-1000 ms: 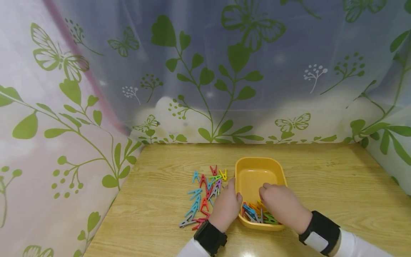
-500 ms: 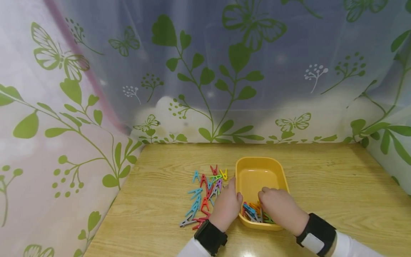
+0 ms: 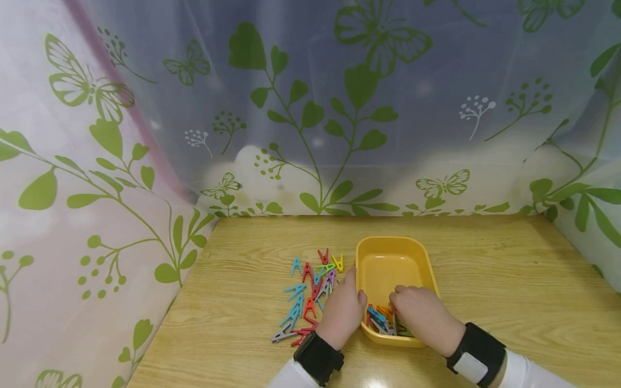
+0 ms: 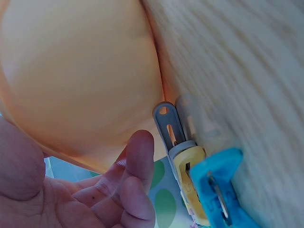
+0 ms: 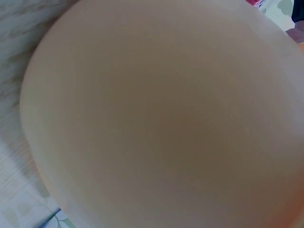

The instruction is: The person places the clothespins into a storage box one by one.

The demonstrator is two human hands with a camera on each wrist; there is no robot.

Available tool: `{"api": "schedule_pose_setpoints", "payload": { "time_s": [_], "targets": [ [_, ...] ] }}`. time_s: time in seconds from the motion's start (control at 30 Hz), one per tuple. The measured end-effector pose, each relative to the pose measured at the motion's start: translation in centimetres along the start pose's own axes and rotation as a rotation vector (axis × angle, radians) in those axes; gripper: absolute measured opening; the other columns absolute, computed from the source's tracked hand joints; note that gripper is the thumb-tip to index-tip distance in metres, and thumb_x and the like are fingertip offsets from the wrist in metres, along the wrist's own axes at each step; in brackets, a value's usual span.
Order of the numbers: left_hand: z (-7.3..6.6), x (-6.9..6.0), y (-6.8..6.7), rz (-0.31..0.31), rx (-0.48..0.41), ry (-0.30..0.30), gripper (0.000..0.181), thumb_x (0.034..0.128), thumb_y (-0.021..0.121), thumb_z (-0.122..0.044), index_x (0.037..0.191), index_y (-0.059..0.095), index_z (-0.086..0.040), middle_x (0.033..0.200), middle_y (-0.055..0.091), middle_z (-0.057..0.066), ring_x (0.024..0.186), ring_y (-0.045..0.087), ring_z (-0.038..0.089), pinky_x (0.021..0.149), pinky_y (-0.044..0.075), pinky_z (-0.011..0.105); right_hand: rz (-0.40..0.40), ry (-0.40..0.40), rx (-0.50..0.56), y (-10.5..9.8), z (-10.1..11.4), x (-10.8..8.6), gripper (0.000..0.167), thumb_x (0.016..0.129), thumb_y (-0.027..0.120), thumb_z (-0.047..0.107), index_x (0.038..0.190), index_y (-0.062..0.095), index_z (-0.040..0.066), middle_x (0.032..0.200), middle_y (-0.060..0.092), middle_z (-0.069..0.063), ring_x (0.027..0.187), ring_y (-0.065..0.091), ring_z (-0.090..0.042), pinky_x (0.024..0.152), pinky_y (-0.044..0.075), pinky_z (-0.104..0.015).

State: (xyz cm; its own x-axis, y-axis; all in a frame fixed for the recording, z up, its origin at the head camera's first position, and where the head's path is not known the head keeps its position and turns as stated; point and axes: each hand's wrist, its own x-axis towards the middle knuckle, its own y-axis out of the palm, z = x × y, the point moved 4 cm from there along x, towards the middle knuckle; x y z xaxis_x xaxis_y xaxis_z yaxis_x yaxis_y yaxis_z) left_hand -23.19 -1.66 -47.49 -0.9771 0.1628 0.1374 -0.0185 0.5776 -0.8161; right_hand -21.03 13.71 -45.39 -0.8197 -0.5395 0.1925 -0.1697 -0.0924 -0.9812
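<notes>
Several coloured plastic clothespins (image 3: 383, 320) lie at the near end of a yellow-orange plastic tub (image 3: 391, 245). My left hand (image 3: 341, 308) holds the tub's left rim, its thumb over the edge; the left wrist view shows the tub wall (image 4: 85, 71) between thumb and fingers. My right hand (image 3: 424, 311) reaches over the right rim, its curled fingers down among the clothespins. Its fingertips are hidden under the hand, and only the tub's outer wall (image 5: 156, 114) fills most of the right wrist view, so what it pinches is not visible.
Left of the tub, a loose spread of clothespins (image 3: 309, 307) in blue, red, grey, green, purple and yellow covers part of the wooden table (image 3: 233, 302). In the left wrist view a blue clothespin (image 4: 219, 185) lies close to my fingers. A patterned curtain (image 3: 310, 161) borders the table.
My right hand has shifted slightly left and toward me inside the tub, lower over the clothespins. My left hand has stayed on the rim.
</notes>
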Motion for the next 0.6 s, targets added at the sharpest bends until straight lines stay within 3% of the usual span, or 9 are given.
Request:
{"api": "schedule_pose_setpoints", "payload": {
  "time_s": [0.2, 0.4, 0.6],
  "targets": [
    [0.0, 0.0, -0.1, -0.001, 0.009, -0.002, 0.054, 0.1024, 0.061, -0.015, 0.15, 0.044, 0.004, 0.123, 0.07, 0.022, 0.099, 0.073, 0.032, 0.076, 0.06, 0.041, -0.024, -0.011, 0.025, -0.5, -0.1, 0.1, 0.017, 0.083, 0.085, 0.011, 0.077, 0.069, 0.013, 0.071, 0.056, 0.005, 0.061, 0.056, -0.011, 0.055, 0.049, -0.028],
    [-0.1, -0.1, -0.2, -0.01, 0.012, 0.004, 0.053, 0.1021, 0.062, -0.015, 0.149, 0.045, 0.004, 0.116, 0.072, 0.021, 0.091, 0.073, 0.031, 0.07, 0.059, 0.04, -0.156, 0.043, 0.069, -2.0, -0.8, 0.5, 0.016, 0.083, 0.086, 0.015, 0.082, 0.07, 0.014, 0.077, 0.058, 0.005, 0.066, 0.054, -0.008, 0.06, 0.049, -0.025],
    [-0.2, 0.0, -0.1, -0.009, 0.003, 0.0, 0.053, 0.1019, 0.062, -0.014, 0.149, 0.045, 0.004, 0.122, 0.071, 0.022, 0.096, 0.073, 0.032, 0.073, 0.06, 0.04, -0.295, 0.139, 0.118, -3.1, -2.1, 0.7, 0.02, 0.084, 0.086, 0.017, 0.097, 0.074, 0.006, 0.094, 0.066, -0.007, 0.081, 0.064, -0.023, 0.073, 0.057, -0.041]
  ]
}}
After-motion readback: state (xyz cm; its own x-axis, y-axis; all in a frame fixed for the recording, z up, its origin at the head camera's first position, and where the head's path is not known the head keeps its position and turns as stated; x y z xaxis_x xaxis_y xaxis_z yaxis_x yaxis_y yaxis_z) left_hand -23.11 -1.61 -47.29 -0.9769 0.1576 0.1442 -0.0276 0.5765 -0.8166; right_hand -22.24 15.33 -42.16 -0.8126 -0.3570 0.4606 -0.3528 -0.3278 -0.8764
